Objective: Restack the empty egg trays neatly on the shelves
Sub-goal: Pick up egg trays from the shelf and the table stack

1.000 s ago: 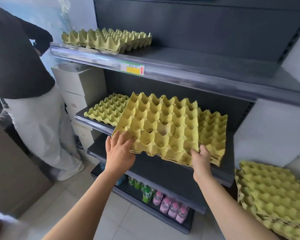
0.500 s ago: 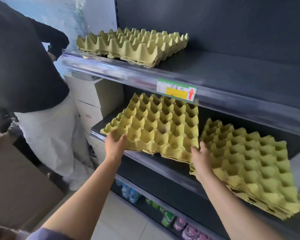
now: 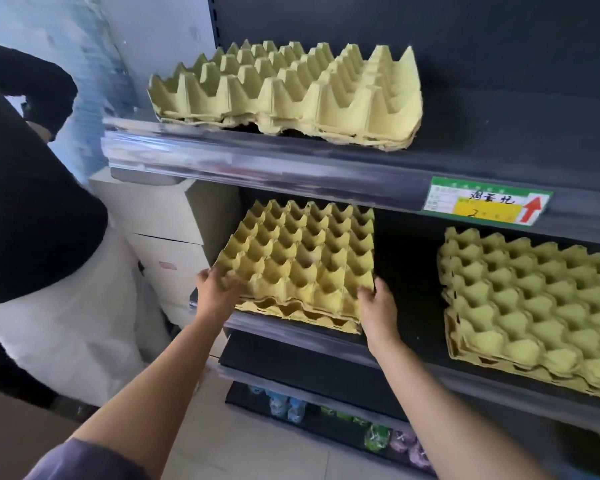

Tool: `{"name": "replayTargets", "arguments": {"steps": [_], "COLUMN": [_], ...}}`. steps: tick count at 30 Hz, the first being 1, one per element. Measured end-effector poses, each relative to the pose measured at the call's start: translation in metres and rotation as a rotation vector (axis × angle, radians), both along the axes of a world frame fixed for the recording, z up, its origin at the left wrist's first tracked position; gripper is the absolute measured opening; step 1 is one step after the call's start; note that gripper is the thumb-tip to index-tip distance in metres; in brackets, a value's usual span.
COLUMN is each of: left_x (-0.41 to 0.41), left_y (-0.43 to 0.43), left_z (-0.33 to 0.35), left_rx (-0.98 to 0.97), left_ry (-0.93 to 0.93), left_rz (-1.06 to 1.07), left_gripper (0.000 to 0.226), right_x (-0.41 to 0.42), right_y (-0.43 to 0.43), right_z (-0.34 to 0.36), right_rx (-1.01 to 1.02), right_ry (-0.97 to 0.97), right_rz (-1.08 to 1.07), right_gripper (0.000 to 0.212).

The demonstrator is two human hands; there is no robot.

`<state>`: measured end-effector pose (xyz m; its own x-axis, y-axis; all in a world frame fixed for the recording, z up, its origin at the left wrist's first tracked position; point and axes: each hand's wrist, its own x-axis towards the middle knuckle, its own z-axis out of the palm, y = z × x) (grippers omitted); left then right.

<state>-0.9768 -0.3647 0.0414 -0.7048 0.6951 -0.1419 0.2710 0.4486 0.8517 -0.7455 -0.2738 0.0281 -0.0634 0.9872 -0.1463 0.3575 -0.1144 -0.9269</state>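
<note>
At the front lip of the middle shelf, grips a yellow egg tray by its two near corners. Curls the left hand round the near-left corner, fingers over the rim; curls the right hand round the near-right corner. Holds the tray cups-up and tilted, far edge higher, right over a low stack of like trays at the shelf's left end; cannot tell whether the two touch. Lower down: small bottles. Further right on the same shelf, well apart: a second stack, slightly askew. Above, on the top shelf: a third stack close to the front rail, left of a green and yellow price label. To the left, beside pale boxes: another person in a black top and white trousers.
</note>
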Motion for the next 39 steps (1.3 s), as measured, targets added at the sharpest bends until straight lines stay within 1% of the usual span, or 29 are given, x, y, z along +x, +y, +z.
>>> {"name": "replayTargets", "arguments": {"steps": [3, 6, 10, 12, 14, 18, 22, 25, 29, 32, 35, 37, 39], "left_x": [-0.009, -0.012, -0.015, -0.013, -0.007, 0.013, 0.048, 0.088, 0.16, 0.229, 0.315, 0.372, 0.432], "left_y": [0.001, 0.001, 0.003, 0.003, 0.002, 0.005, 0.02, 0.034, 0.051, 0.06, 0.066, 0.068, 0.069], "left_z": [-0.012, -0.019, -0.021, -0.022, -0.019, -0.009, 0.014, 0.032, 0.053, 0.065, 0.071, 0.072, 0.073], "left_rx": [-0.101, -0.086, -0.079, -0.109, -0.12, -0.046, -0.011, 0.055, 0.209, 0.343, 0.44, 0.504, 0.569], "left_ry": [0.007, 0.05, 0.085, 0.158, 0.28, 0.566, 0.678, 0.733, 0.835, 0.959, 1.02, 1.044, 1.039], "left_rz": [-0.076, -0.088, -0.072, -0.047, -0.05, -0.186, -0.293, -0.38, -0.493, -0.58, -0.654, -0.698, -0.758], "left_gripper": [0.046, 0.04, 0.041, 0.042, 0.044, 0.043, 0.04, 0.035, 0.029, 0.023, 0.02, 0.02, 0.016], "right_x": [-0.004, -0.002, -0.002, -0.004, -0.003, 0.01, 0.037, 0.073, 0.139, 0.205, 0.291, 0.346, 0.403], "right_y": [-0.002, -0.004, -0.003, -0.002, -0.002, -0.005, -0.004, -0.002, -0.003, -0.007, -0.014, -0.02, -0.028], "right_z": [-0.008, -0.011, -0.012, -0.013, -0.013, -0.003, 0.019, 0.038, 0.06, 0.071, 0.078, 0.083, 0.086], "right_rx": [-0.041, -0.03, 0.022, 0.022, 0.053, 0.307, 0.567, 0.683, 0.815, 0.865, 0.896, 0.894, 0.885], "right_ry": [-0.102, -0.17, -0.215, -0.263, -0.343, -0.588, -0.678, -0.718, -0.731, -0.75, -0.794, -0.816, -0.825], "right_rz": [0.004, 0.013, 0.021, 0.038, 0.043, 0.05, 0.056, 0.03, -0.058, -0.129, -0.184, -0.2, -0.229], "right_gripper": [0.046, 0.049, 0.048, 0.05, 0.052, 0.05, 0.041, 0.037, 0.032, 0.029, 0.026, 0.033, 0.039]}}
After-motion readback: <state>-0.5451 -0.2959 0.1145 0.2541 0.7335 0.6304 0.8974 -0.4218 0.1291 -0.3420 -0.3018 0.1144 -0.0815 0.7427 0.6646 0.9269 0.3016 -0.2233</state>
